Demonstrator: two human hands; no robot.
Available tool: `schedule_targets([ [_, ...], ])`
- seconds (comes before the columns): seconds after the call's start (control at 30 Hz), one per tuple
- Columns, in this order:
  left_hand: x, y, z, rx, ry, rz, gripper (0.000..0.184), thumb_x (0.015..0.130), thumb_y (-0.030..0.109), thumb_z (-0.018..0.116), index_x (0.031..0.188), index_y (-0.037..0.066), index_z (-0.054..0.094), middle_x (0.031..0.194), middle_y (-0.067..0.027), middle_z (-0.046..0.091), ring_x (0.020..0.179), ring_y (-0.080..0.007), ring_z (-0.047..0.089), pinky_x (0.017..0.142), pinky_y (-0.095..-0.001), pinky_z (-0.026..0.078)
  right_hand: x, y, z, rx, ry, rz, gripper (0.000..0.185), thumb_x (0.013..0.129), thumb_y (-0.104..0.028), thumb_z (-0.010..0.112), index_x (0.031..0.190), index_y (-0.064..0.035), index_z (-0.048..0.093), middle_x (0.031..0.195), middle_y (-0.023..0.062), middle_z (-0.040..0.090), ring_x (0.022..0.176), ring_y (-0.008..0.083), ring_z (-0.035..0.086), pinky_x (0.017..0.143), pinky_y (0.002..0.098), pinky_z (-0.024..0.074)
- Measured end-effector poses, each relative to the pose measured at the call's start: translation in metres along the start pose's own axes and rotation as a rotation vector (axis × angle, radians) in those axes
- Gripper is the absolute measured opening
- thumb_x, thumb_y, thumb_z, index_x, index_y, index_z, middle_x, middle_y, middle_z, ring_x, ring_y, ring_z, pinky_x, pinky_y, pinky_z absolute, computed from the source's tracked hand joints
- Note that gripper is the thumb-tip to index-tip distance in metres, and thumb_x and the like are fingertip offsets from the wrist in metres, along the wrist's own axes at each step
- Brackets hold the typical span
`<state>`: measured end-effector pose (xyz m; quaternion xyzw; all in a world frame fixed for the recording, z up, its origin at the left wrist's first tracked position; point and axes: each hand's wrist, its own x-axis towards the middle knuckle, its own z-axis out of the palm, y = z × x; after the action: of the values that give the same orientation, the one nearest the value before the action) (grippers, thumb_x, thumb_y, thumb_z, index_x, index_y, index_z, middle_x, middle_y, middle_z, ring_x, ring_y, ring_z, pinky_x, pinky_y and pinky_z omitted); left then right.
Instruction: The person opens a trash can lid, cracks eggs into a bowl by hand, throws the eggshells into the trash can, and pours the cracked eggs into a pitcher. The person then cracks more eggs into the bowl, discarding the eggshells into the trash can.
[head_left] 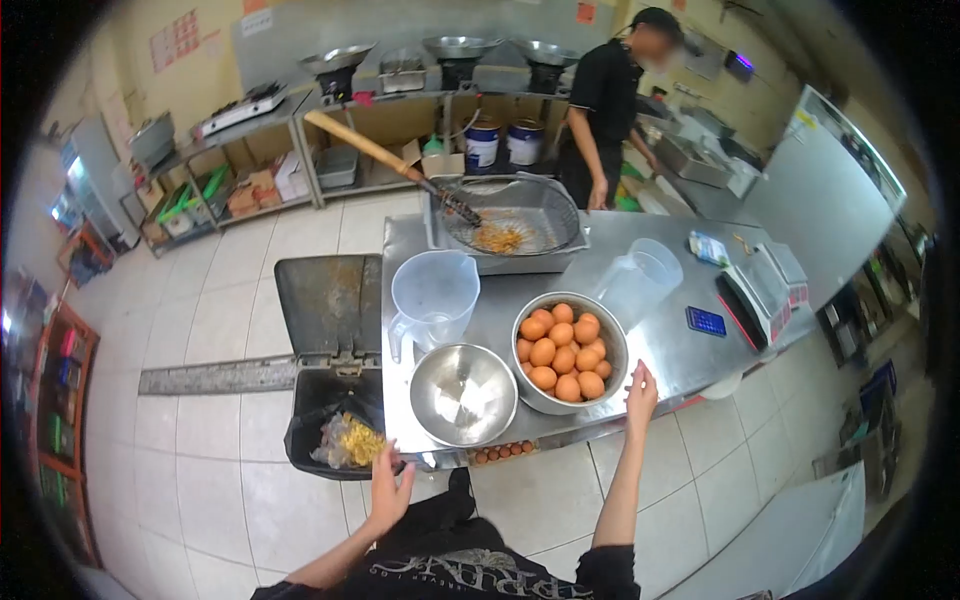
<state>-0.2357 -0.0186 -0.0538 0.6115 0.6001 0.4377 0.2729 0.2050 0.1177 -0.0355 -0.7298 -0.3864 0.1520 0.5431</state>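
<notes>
My left hand (390, 484) is open, fingers apart, beside the open bin (308, 425) that has yellow scraps in it. Nothing is in that hand. My right hand (641, 392) is open and empty just right of a metal pot (619, 355) full of brown eggs (563, 350); whether it touches the pot I cannot tell. Left of the pot stands a shiny metal bowl (464, 395) with nothing in it. Behind the bowl is a clear plastic jug (436, 290), upright. A second clear jug (642, 277) lies behind the pot.
On the steel table (660, 355) are a strainer basket (540, 205) with a wooden-handled tool (365, 148), a phone (706, 320), a scale (745, 308) and a packet (708, 248). Another person (605, 100) stands behind it. More eggs (503, 453) are below the front edge.
</notes>
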Motion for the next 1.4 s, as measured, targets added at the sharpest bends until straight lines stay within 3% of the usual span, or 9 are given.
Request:
schedule_targets([
  [0.3,0.076,-0.005,0.029,-0.089,0.139,-0.33,0.072,0.073,-0.001,0.048,0.141,0.0,0.026,0.12,-0.0141,0.052,0.078,-0.0186,0.056,0.072,-0.03,0.047,0.048,0.008,0.012,-0.206,-0.42,-0.082,0.041,0.087,-0.014,0.043,0.122,0.006,0.049,0.11,0.0224,0.06,0.102,0.0278,0.058,0.089,0.0356,0.0435],
  [0.37,0.075,-0.013,0.021,-0.068,0.219,-0.243,0.062,0.074,-0.005,0.041,0.135,-0.001,0.039,0.132,-0.0176,0.048,0.122,-0.026,0.048,0.103,-0.0333,0.035,0.021,0.034,0.009,-0.144,-0.348,0.069,0.041,0.088,-0.011,0.043,0.124,0.0073,0.044,0.107,0.0223,0.058,0.102,0.0267,0.056,0.091,0.0356,0.0415],
  [0.47,0.084,-0.004,0.02,-0.136,0.246,-0.3,0.055,0.076,-0.004,0.04,0.13,-0.002,0.046,0.128,-0.0184,0.052,0.123,-0.0269,0.047,0.103,-0.0337,0.035,-0.037,-0.027,0.014,-0.071,-0.304,0.184,0.039,0.088,-0.011,0.041,0.124,0.0067,0.044,0.109,0.0219,0.055,0.103,0.0268,0.054,0.093,0.0362,0.0393],
  [0.67,0.091,-0.005,0.034,-0.129,0.297,-0.356,0.05,0.081,0.0,0.045,0.131,0.001,0.047,0.123,-0.0158,0.053,0.113,-0.0239,0.052,0.096,-0.0306,0.039,-0.027,-0.082,0.015,-0.292,0.084,-0.501,0.034,0.085,-0.009,0.056,0.118,-0.0017,0.051,0.121,0.0191,0.047,0.106,0.0292,0.05,0.094,0.0397,0.0362],
  [0.83,0.081,0.012,0.037,-0.001,0.367,-0.392,0.051,0.087,0.006,0.052,0.136,0.003,0.04,0.126,-0.0137,0.047,0.113,-0.0222,0.047,0.097,-0.0325,0.036,0.037,-0.132,0.057,-0.48,-1.148,-0.706,0.038,0.073,-0.005,0.066,0.109,-0.0157,0.058,0.11,0.0136,0.049,0.106,0.0327,0.051,0.092,0.0441,0.0392],
  [0.97,0.078,0.032,0.028,0.086,0.594,-0.358,0.048,0.088,0.008,0.054,0.134,0.006,0.04,0.116,-0.0106,0.046,0.1,-0.0191,0.047,0.087,-0.0309,0.041,0.046,-0.129,0.085,-0.575,-1.207,-0.772,0.034,0.069,-0.007,0.068,0.101,-0.0137,0.059,0.105,0.0105,0.05,0.083,0.0332,0.058,0.067,0.0418,0.0496],
  [1.07,0.071,0.025,0.023,-0.078,0.707,-0.415,0.045,0.088,0.007,0.052,0.132,0.005,0.041,0.116,-0.0103,0.046,0.1,-0.0173,0.047,0.085,-0.0295,0.041,0.061,-0.125,0.09,-0.344,-1.21,-0.857,0.037,0.066,-0.009,0.071,0.101,-0.0132,0.058,0.1,0.0099,0.05,0.081,0.031,0.058,0.067,0.0397,0.0498],
  [1.1,0.07,0.025,0.019,-0.085,0.714,-0.411,0.045,0.088,0.007,0.052,0.132,0.005,0.041,0.116,-0.0103,0.046,0.1,-0.0173,0.047,0.085,-0.0295,0.041,0.066,-0.125,0.091,-0.445,-1.303,-0.454,0.038,0.065,-0.013,0.072,0.1,-0.013,0.058,0.098,0.0089,0.049,0.089,0.029,0.056,0.075,0.0386,0.0486],
  [1.4,0.063,0.013,0.004,-0.244,0.674,-0.343,0.039,0.088,0.002,0.05,0.126,0.004,0.043,0.111,-0.0088,0.047,0.1,-0.0148,0.047,0.083,-0.0273,0.042,0.037,-0.121,0.09,-0.396,-1.107,-0.628,0.033,0.069,-0.015,0.068,0.1,-0.0091,0.059,0.102,0.0099,0.052,0.1,0.0291,0.053,0.084,0.0392,0.046],
])
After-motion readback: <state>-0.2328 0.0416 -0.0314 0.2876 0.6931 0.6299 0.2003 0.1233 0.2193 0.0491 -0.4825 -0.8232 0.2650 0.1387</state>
